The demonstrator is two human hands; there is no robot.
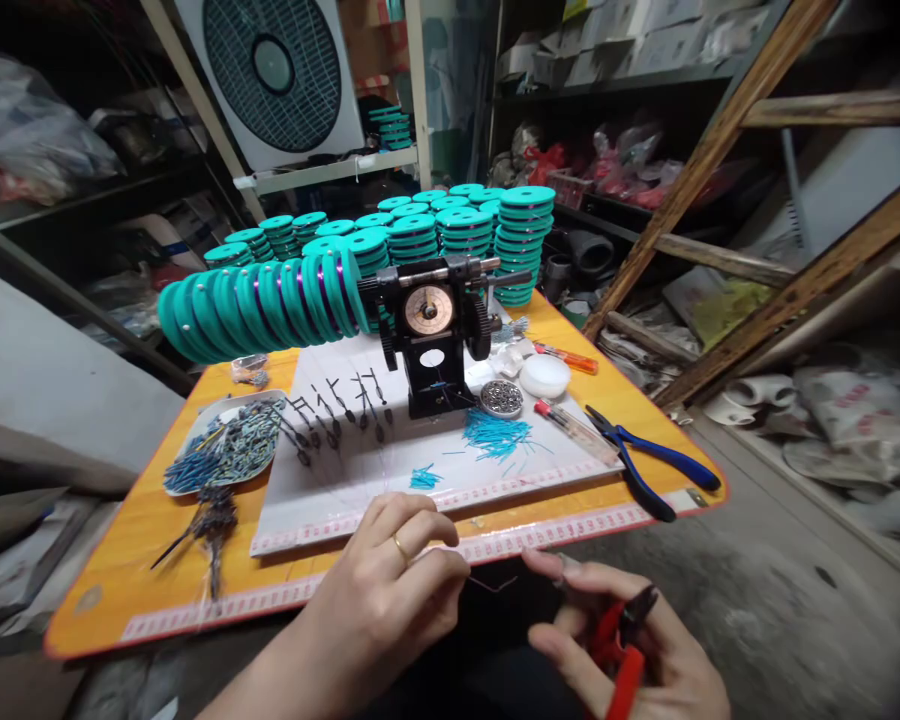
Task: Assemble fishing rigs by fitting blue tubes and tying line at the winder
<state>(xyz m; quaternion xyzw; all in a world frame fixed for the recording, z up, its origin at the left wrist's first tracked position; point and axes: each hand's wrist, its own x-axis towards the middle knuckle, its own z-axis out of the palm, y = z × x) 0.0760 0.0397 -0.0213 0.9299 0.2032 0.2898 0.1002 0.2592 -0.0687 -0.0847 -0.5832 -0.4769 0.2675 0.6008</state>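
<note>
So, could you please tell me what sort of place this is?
Probably a small home workshop or storeroom for winding wire: stacks of teal spools, a hand winding machine on an orange table, and cluttered storage shelves.

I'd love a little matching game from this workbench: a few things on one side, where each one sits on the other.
Things:
1. red pliers
2. blue pliers
3. thin wire
4. counter dial

Places:
A. on the black winder, mid-table
B. lying at the table's right edge
C. in the right hand
D. pinched by the left hand, running toward the right fingers

Pairs: 1-C, 2-B, 3-D, 4-A
</note>
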